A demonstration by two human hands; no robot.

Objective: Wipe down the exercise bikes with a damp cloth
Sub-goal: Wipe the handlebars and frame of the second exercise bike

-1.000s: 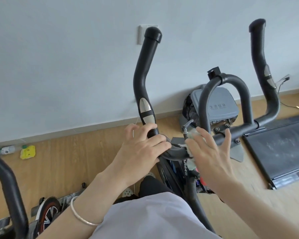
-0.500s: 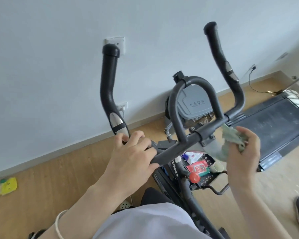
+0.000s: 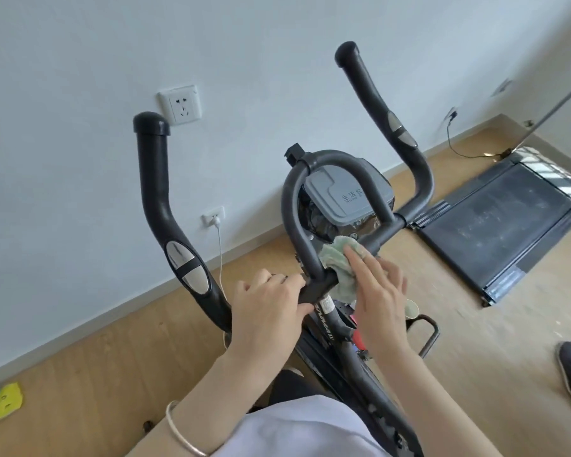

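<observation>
Cloth (image 3: 338, 270): pale green, bunched at frame centre against the handlebar (image 3: 159, 192) of the exercise bike (image 3: 325, 319). Pressed there by straight right fingers (image 3: 356, 258), right hand (image 3: 381, 301) flat over it, unclenched. Just left, left fingers (image 3: 290, 285) curled round the same bar, left hand (image 3: 267, 311) gripping. Bracelet (image 3: 182, 433) on that wrist, lower left. Further out: wall socket (image 3: 180, 103) upper left, treadmill (image 3: 495, 225) on the floor (image 3: 96, 374) at right.

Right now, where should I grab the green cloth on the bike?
Pinch the cloth by its bunched top edge, coming from above and the right. The right hand presses its lower part with flat fingers, and the loop bar blocks the left side.
</observation>
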